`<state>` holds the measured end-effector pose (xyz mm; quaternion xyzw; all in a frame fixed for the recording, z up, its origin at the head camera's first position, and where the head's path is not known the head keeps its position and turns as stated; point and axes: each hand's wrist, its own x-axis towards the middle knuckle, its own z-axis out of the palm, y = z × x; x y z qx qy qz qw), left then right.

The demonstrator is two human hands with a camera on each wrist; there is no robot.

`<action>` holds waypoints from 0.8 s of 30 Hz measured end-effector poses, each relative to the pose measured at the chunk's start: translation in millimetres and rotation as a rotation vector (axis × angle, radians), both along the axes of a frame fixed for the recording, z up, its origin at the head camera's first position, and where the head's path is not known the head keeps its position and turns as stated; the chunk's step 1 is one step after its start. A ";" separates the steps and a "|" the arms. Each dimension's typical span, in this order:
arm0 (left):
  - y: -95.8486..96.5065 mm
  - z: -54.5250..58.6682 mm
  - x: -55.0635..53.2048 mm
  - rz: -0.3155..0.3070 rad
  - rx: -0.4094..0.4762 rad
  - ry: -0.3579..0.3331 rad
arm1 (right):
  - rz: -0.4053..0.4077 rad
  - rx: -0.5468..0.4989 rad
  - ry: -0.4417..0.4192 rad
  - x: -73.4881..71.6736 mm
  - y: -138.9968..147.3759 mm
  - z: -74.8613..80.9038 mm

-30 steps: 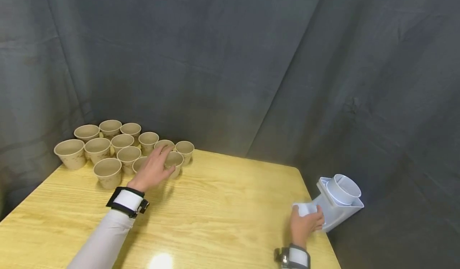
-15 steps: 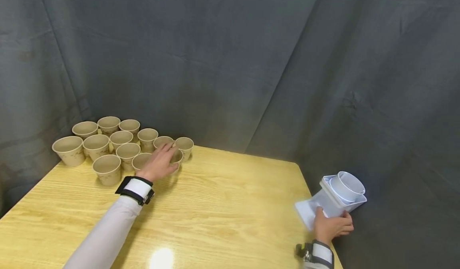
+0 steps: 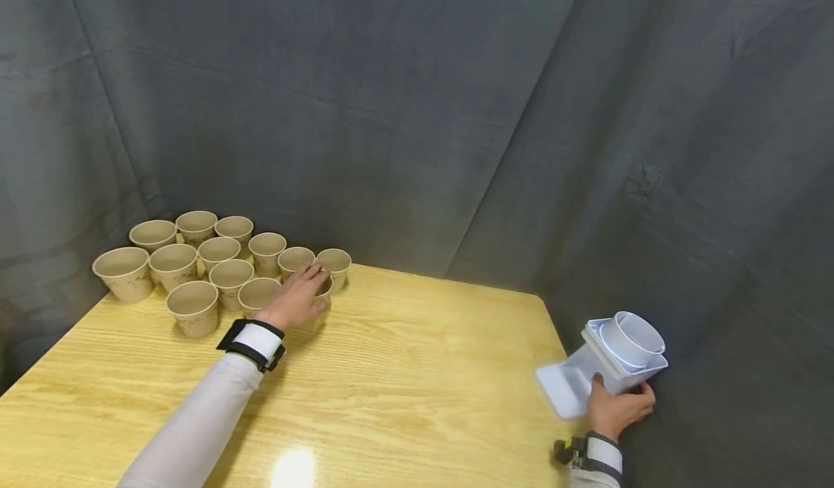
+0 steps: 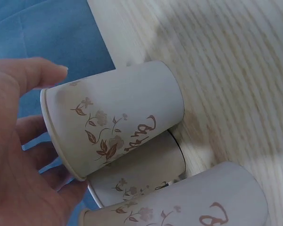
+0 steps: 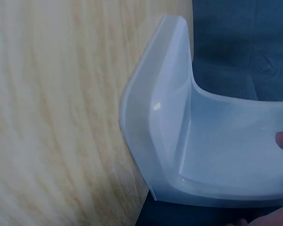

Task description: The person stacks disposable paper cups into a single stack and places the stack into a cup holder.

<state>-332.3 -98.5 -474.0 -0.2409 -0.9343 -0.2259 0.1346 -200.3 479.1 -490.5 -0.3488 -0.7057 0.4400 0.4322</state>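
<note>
My left hand (image 3: 298,301) lies over a beige paper cup (image 4: 118,117) in the front row of the group, partly hiding it in the head view. In the left wrist view that cup has a brown floral print; my thumb is beside its rim and the other fingers spread behind the rim. My right hand (image 3: 615,410) grips a white plastic holder (image 3: 593,366) at the table's right edge, thumb on its front face and fingers round its outer side. The holder has a flat foot (image 3: 562,390) and a round white collar (image 3: 632,337) on top.
Several more paper cups (image 3: 194,301) stand upright, mouths up, at the back left of the wooden table (image 3: 417,386). Grey cloth (image 3: 391,111) hangs behind the table and along its right side.
My right hand has moved right, from the holder's foot to its body, and the holder has shifted slightly right. My left hand has shifted a little right over the cups.
</note>
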 end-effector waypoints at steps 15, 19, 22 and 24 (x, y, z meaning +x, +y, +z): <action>7.2 -3.8 20.1 -0.012 -0.028 0.102 | 0.050 0.114 -0.105 9.9 15.2 3.8; 6.7 -3.9 21.6 -0.021 -0.001 0.133 | 0.055 0.207 -0.113 9.2 20.5 0.4; 6.0 -3.4 21.8 -0.031 0.030 0.136 | 0.048 0.228 -0.116 6.5 22.3 -3.1; 5.8 -2.8 22.2 -0.034 0.053 0.114 | 0.053 0.232 -0.120 4.7 22.0 -5.0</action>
